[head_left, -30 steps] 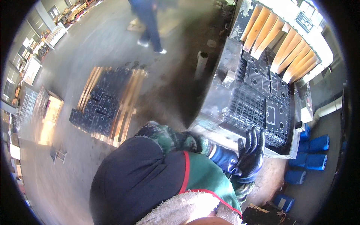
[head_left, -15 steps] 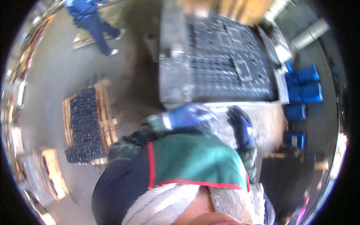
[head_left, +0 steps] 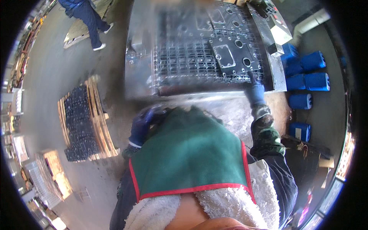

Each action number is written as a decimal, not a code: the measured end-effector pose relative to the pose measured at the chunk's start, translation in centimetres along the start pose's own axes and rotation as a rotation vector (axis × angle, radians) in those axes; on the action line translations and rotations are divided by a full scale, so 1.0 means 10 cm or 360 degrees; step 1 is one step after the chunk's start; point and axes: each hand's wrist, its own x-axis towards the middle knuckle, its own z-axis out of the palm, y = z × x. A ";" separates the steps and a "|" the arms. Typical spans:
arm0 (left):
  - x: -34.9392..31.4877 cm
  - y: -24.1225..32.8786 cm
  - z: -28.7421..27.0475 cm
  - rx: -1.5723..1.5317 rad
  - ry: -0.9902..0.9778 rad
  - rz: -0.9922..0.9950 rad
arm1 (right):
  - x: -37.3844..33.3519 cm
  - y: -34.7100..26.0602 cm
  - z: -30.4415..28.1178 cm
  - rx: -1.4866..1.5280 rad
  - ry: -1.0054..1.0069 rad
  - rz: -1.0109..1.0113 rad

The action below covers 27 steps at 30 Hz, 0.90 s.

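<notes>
A dark flat metal plate (head_left: 226, 71) with a rectangular cutout, two large round holes and small holes along its edges lies on the mesh conveyor belt (head_left: 184, 57). My right hand (head_left: 256, 90), in a blue glove with dark fingers, reaches forward to the plate's near right corner. Its fingers are stretched out at the edge; whether they touch it is hard to see. My left hand (head_left: 142, 124), also gloved in blue, is low beside my green apron, well apart from the plate. Its fingers are blurred and partly hidden.
More dark plates (head_left: 224, 17) lie farther along the belt, inside a metal machine frame (head_left: 140, 76). Blue drums (head_left: 306, 81) stand on the right. On the left, dark plates are stacked on a wooden pallet (head_left: 94, 111). Another person (head_left: 90, 21) is at the far left.
My right hand has moved forward from in front of the machine to the plate's corner. My left hand has drawn back to the left beside the apron. My view has shifted.
</notes>
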 end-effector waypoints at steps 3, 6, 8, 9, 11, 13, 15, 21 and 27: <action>-0.01 -0.13 0.28 0.0148 0.0010 0.0159 | 0.47 0.46 0.13 -0.0321 0.0365 -0.0611; -0.03 -0.21 0.48 0.0129 0.0091 0.0184 | 0.83 0.75 0.41 -0.0500 0.0120 -0.0757; -0.08 -0.27 0.61 -0.0133 0.0156 0.0162 | 1.00 0.81 0.53 -0.0301 -0.0012 -0.0700; -0.09 -0.30 0.65 -0.0112 0.0207 0.0158 | 1.09 0.81 0.54 -0.0275 -0.0106 -0.0693; -0.13 -0.38 0.73 -0.0247 0.0236 0.0186 | 1.22 0.73 0.52 -0.0584 -0.0142 -0.1034; -0.16 -0.44 0.76 -0.0103 0.0290 0.0257 | 1.32 0.58 0.45 0.0186 -0.0635 -0.0287; -0.17 -0.50 0.73 -0.0330 0.0235 0.0244 | 1.35 0.43 0.34 0.0200 -0.0571 -0.0237; -0.03 -0.44 0.34 0.0994 0.0381 0.1133 | 1.80 -0.02 -0.49 -0.0007 -0.0103 -0.0822; 0.22 -0.17 -0.17 0.0041 0.0326 0.0646 | 2.27 -0.86 -1.30 -0.0181 -0.0490 -0.1586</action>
